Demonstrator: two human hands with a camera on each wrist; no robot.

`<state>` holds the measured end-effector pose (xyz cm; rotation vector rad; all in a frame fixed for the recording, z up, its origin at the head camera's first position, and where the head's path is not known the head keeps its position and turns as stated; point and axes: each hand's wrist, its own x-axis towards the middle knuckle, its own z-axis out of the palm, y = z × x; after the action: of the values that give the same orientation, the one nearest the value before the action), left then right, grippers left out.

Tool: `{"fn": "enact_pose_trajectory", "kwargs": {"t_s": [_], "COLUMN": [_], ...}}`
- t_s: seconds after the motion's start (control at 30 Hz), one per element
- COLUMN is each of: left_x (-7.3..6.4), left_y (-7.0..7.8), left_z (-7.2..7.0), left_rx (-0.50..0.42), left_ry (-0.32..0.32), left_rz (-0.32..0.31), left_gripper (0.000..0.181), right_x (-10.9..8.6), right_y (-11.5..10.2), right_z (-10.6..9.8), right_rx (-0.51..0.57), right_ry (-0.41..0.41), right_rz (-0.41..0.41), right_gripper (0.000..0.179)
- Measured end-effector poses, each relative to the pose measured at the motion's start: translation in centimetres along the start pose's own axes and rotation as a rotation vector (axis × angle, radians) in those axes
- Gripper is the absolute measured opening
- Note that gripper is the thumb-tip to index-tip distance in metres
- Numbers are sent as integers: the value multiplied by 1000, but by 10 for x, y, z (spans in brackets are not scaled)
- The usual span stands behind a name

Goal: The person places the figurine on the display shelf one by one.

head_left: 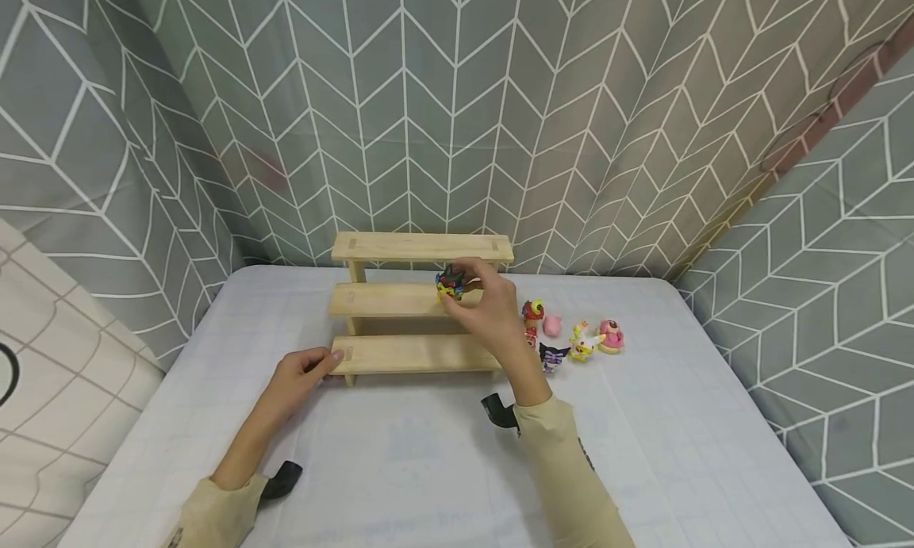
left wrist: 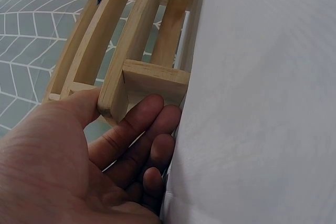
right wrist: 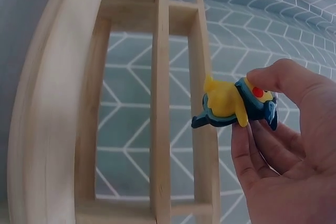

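Two tan sleeves (head_left: 571, 469) come in nearest, at seven and five o'clock from the wooden stand (head_left: 417, 354), each with a black piece (head_left: 282, 482) at its cuff, above a white cloth (head_left: 400, 469). At eight o'clock the left hand (head_left: 296, 377) grips the left end of the stand's lowest board — thumb against the board's end, the other fingers bent in underneath, as the left wrist view shows.

Between three and four o'clock, small figures lie on the cloth. Closest is a black-and-purple figure (head_left: 552, 359); a white-and-yellow figure (head_left: 584, 343) sits just beside it toward two o'clock, with a pink figure (head_left: 611, 336) next to that. A red figure (head_left: 531, 336) shows partly behind the right wrist; a plain pink figure (head_left: 552, 326) and a figure with a red-and-yellow top (head_left: 532, 310) are a little farther off.

Coming in from five o'clock, the right hand (head_left: 493, 306) pinches a yellow-and-blue figurine (right wrist: 226, 100) by its head, between thumb and fingers. The figurine is in the air — in the head view it appears over the right half of the middle board, its dark head uppermost. Beyond, toward twelve, stands the top board (head_left: 421, 247), then a grey curtain (head_left: 428, 96) with white chevron lines.
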<state>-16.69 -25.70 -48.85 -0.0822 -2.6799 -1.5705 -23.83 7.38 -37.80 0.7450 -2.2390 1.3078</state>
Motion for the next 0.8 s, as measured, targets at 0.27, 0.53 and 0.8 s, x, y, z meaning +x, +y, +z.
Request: {"fn": "enact_pose_trajectory", "kwargs": {"t_s": [0.27,0.53,0.8], "left_x": [0,-1,0], "left_y": [2,-2,-2], "left_z": [-3,-1,1], "left_rx": [8,-5,17], "left_ry": [10,3,14], "left_rz": [-13,5,-4], "left_gripper": [37,36,34], "right_x": [6,7,10], "right_y": [-7,-16,-26], "right_z": [27,52,65], "right_rx": [66,100,48], "right_ry": [-22,-6,14], "right_rz": [-1,17,-1], "right_gripper": [47,46,47]}}
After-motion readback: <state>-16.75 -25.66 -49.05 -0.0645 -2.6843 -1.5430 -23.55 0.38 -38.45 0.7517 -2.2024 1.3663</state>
